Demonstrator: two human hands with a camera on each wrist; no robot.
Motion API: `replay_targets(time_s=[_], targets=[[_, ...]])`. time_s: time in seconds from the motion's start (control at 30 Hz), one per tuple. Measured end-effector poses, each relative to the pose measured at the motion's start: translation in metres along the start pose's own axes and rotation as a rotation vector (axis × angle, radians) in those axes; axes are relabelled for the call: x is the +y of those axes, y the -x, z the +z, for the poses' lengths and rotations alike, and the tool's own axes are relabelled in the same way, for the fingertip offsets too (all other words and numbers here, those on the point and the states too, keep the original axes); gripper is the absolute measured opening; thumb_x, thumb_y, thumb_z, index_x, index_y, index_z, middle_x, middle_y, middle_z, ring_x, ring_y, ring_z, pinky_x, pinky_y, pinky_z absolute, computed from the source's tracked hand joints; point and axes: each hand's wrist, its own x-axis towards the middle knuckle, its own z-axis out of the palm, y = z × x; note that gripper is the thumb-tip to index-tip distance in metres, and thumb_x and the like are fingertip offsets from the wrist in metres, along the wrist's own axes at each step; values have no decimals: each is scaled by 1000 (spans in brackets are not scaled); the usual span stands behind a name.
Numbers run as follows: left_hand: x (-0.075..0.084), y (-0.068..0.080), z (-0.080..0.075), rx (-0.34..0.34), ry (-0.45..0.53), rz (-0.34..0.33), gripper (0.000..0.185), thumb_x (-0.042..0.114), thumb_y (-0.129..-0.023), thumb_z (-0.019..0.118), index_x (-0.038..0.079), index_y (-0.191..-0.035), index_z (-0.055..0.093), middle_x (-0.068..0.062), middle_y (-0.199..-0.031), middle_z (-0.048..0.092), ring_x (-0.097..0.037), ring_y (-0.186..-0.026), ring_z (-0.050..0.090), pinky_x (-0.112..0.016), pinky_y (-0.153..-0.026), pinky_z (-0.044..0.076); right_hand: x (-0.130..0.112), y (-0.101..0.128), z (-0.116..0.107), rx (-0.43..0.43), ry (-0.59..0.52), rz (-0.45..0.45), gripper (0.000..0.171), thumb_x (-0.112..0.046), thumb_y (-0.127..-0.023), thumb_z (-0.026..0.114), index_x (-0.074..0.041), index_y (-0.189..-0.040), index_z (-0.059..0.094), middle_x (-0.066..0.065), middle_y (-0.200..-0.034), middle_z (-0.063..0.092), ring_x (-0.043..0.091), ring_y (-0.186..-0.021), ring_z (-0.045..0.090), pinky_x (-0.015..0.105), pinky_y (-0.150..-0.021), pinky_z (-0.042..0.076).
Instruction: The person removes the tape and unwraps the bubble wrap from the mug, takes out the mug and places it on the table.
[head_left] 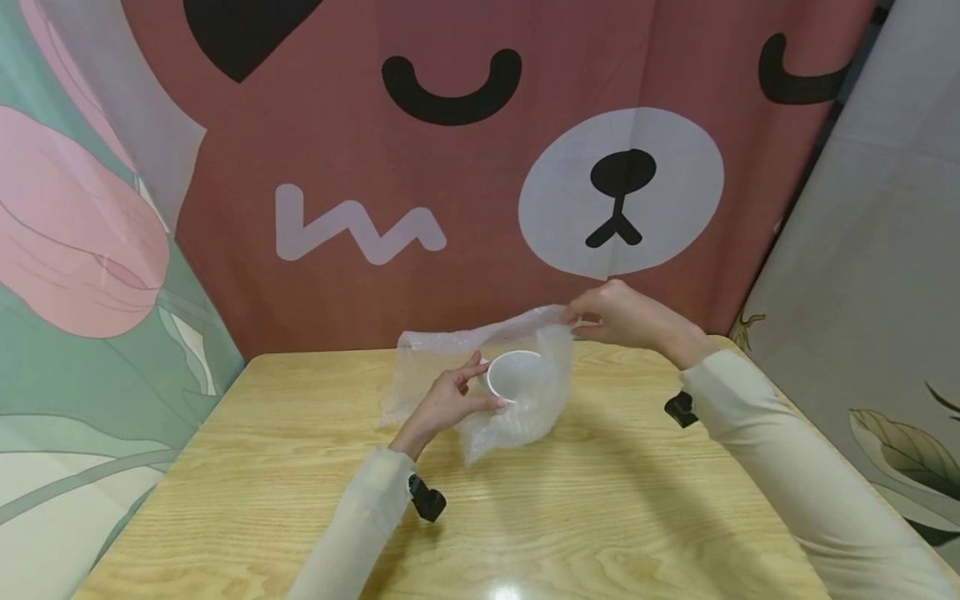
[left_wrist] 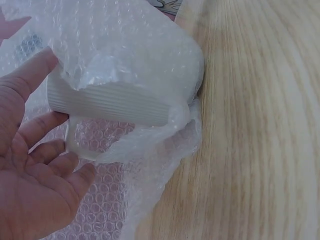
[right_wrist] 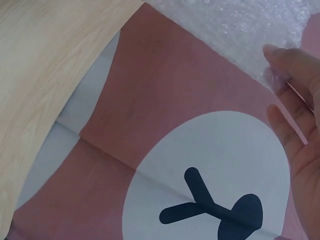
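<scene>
A white ribbed cup [head_left: 513, 375] lies on its side on a sheet of bubble wrap [head_left: 517, 417], its mouth facing me, near the middle of the wooden table [head_left: 600, 517]. My left hand [head_left: 480, 383] grips the cup at its rim, thumb above and fingers below. In the left wrist view the wrap [left_wrist: 125, 45] covers the cup [left_wrist: 115, 102] from above, and my left hand [left_wrist: 55, 87] holds its open end. My right hand [head_left: 576, 321] pinches the wrap's far edge and holds it raised over the cup. The right wrist view shows my right hand [right_wrist: 272, 90] pinching the wrap [right_wrist: 240, 30].
A cloth backdrop [head_left: 450, 167] with a bear face hangs just behind the table's far edge, and patterned cloths close in both sides. Bare wood stretches toward me in front of the wrap. Black camera mounts [head_left: 427, 500] sit on both wrists.
</scene>
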Motion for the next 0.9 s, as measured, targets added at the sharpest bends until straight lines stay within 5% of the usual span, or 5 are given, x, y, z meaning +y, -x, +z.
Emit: replay_targets(time_s=[0.2, 0.47, 0.9], targets=[[1, -1, 0, 14, -19, -5, 70, 26, -76, 85, 10, -138, 56, -6, -156, 25, -23, -141, 24, -49, -110, 28, -2, 8, -1, 18, -17, -36, 22, -3, -76, 82, -9, -95, 73, -3, -93, 70, 14, -84, 66, 35, -73, 56], [2, -1, 0, -14, -47, 11, 71, 24, -78, 83, 6, -140, 52, -7, -157, 23, -23, -143, 20, -51, -111, 24, -15, 12, -2, -31, -40, -25, 48, -11, -77, 83, -7, -122, 68, 4, -119, 66, 22, -108, 63, 41, -85, 53], [-4, -4, 2, -44, 16, 90, 75, 12, -82, 79, 2, -146, 41, -7, -155, 32, -20, -144, 18, -44, -114, 20, -19, 4, 4, -2, 8, -64, 48, -9, -80, 81, -3, -124, 65, 9, -124, 64, 27, -113, 59, 44, -88, 52]])
